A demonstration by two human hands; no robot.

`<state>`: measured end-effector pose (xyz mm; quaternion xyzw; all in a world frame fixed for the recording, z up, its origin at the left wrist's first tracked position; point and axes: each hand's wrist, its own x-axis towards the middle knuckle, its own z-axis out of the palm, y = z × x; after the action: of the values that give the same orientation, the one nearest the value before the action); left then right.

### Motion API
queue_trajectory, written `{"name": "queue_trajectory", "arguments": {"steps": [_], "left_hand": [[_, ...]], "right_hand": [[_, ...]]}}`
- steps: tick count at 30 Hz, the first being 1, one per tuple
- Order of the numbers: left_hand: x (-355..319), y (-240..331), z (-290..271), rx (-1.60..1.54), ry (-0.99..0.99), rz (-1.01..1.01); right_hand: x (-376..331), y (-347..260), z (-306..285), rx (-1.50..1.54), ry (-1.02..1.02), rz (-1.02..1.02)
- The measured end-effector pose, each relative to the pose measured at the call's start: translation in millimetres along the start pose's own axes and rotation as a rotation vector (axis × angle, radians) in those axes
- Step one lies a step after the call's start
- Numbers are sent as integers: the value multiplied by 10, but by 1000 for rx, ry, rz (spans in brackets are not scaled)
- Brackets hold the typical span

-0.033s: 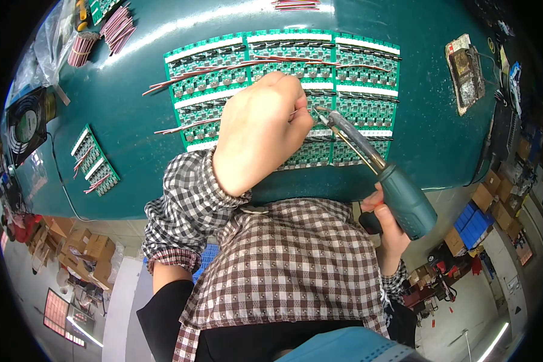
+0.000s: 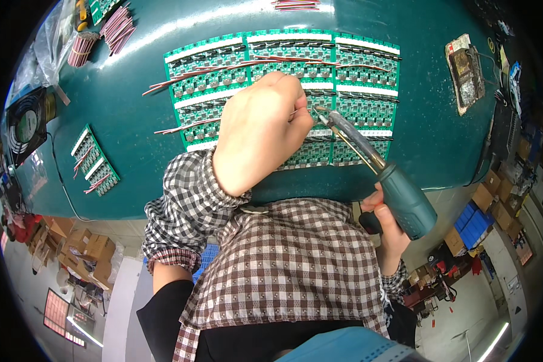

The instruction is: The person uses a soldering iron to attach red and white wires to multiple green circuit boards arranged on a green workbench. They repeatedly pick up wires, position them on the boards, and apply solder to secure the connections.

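Note:
A panel of green circuit boards (image 2: 362, 66) lies on the dark green table (image 2: 133, 120), with red and white wires (image 2: 181, 81) trailing off its left side. My left hand (image 2: 259, 133) rests over the middle of the panel, fingers pinched on a thin wire (image 2: 297, 112) beside the iron's tip. My right hand (image 2: 387, 226) grips the teal handle of a soldering iron (image 2: 404, 202) at the table's near edge. The iron's metal shaft slants up and left, and its tip (image 2: 320, 112) touches a board just right of my left fingers.
A small black fan (image 2: 24, 127) stands at the table's left edge, with two small green boards (image 2: 95, 160) near it. Bundles of red and white wires (image 2: 117, 25) lie at the back left. A worn tray (image 2: 467, 72) sits at the right. Cardboard boxes (image 2: 84, 244) and blue bins (image 2: 473, 220) are on the floor.

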<state>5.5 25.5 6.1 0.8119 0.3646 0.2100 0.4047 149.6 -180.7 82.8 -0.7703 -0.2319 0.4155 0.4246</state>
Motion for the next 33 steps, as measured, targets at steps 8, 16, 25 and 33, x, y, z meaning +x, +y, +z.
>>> {"name": "queue_trajectory", "arguments": {"steps": [8, 16, 25, 33], "left_hand": [[-10, -10, -11, -3, 2, -8], [-32, 99, -15, 44, -44, -28], [81, 271, 14, 26, -127, -120], [13, 180, -127, 38, -126, -120]], "right_hand": [[-9, 2, 18, 11, 21, 5], [48, -118, -333, 272, 306, -165], [487, -53, -1214, -49, 886, -476], [733, -209, -928, -27, 834, -467]]}}
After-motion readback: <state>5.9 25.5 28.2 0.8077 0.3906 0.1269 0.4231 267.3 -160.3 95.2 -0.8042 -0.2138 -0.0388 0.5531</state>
